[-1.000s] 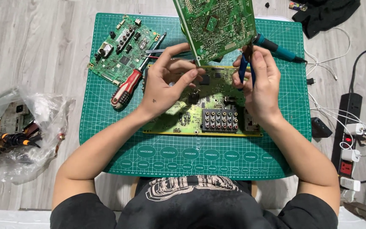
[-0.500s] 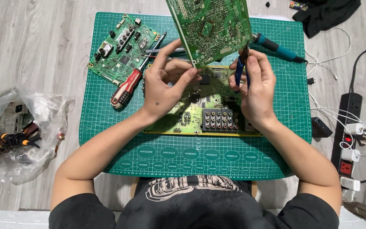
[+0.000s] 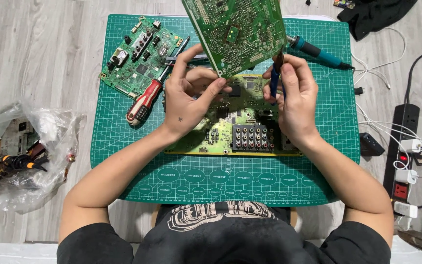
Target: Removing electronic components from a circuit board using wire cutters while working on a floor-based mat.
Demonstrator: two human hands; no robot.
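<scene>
My left hand (image 3: 190,95) pinches the lower edge of a green circuit board (image 3: 235,32) and holds it up, tilted, above the mat. My right hand (image 3: 291,93) grips a small tool with dark blue handles (image 3: 274,80), its tip touching the raised board's right lower edge. Beneath both hands a larger yellow-green circuit board (image 3: 230,129) with rows of round sockets lies flat on the green cutting mat (image 3: 225,181).
Another green circuit board (image 3: 140,56) and a red-handled screwdriver (image 3: 145,100) lie on the mat's left. A teal-handled soldering iron (image 3: 316,51) rests at the right. A plastic bag of parts (image 3: 15,151) sits on the floor left; a power strip (image 3: 406,156) with cables right.
The raised circuit board has shifted slightly left and turned in my left hand. My right hand with the blue-handled tool has lifted a little toward the board's edge.
</scene>
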